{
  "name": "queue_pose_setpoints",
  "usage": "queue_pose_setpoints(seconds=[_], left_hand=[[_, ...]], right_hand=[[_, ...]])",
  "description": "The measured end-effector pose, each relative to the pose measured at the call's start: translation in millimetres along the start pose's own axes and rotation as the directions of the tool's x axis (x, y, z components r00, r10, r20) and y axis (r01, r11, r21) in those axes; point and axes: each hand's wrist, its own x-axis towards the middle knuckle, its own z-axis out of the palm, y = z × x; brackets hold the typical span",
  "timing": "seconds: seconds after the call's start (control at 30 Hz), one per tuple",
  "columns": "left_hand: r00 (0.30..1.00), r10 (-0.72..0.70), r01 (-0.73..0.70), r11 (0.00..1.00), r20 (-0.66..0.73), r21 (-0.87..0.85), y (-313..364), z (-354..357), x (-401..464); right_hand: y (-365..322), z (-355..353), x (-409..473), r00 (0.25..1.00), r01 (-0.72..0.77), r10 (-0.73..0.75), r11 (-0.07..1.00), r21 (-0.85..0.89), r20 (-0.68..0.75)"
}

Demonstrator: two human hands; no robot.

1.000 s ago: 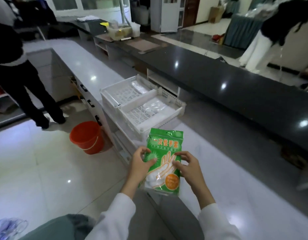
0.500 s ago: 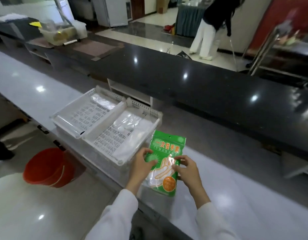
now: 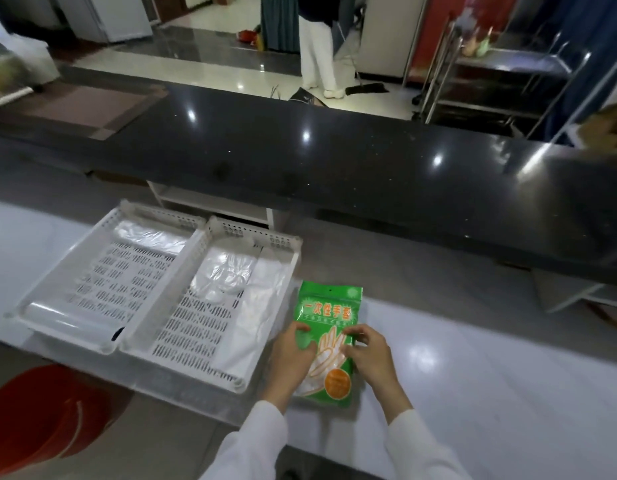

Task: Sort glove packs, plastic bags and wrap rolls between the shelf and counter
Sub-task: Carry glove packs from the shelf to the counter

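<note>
Both hands, left hand (image 3: 293, 353) and right hand (image 3: 367, 355), pinch a green glove pack (image 3: 329, 308); it looks light, floppy, slippery, best held by its edges.

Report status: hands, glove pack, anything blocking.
Left hand and right hand both grip the green glove pack. Pack lies on the white counter, right of the white trays. Nothing in the way.

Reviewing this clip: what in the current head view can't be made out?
- Glove pack: the lower part's sides are covered by the left hand and right hand; whether it rests on the white counter is unclear.
- Orange bucket: cut off by the left edge.
- Wrap roll: label unreadable, blurred.
</note>
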Motion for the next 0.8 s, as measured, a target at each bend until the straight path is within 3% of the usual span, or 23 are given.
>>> queue_pose_setpoints(seconds=[0.43, 0.8], left_hand=[[0.998, 0.061, -0.061, 0.998, 0.029, 0.008, -8, -9, -1], [0.982, 0.170, -0.184, 0.956, 0.079, 0.228, 1, -29, -30]], right_hand=[[8, 17, -10, 0.998, 0.004, -0.001, 0.999, 0.048, -0.069], [18, 10, -42, 0.992, 0.042, -0.037, 0.998, 0.036, -0.120]])
